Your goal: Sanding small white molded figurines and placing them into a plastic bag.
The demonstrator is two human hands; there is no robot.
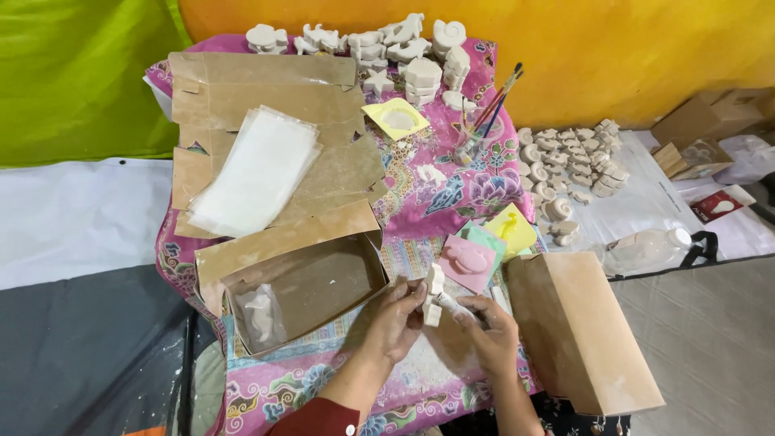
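- We hold a small white plaster figure (433,292) between both hands, just above the pink patterned cloth (436,194) that covers the low table.
- Our left hand (395,316) is closed around the lower left side of the figure, its fingers curled against it.
- Our right hand (490,329) pinches a thin white tool (454,307) whose tip touches the figure; what kind of tool it is, we cannot tell.
- Just left of our hands sits an open brown cardboard box (300,284) with one bagged white plaster piece (260,316) lying in it.
- To our right lies a brown paper bag (583,327) on its side.
- Just beyond the figure lie a pink mould (467,260), a green one under it and a yellow mould (512,229).
- Further back, a stack of clear plastic sleeves (257,171) rests on flattened brown cardboard (242,89).
- A clear jar of paintbrushes (470,145) stands near the middle of the cloth.
- Many white plaster figures (387,44) crowd the far edge, and more white plaster shapes (570,157) lie on the white sheet to the right.
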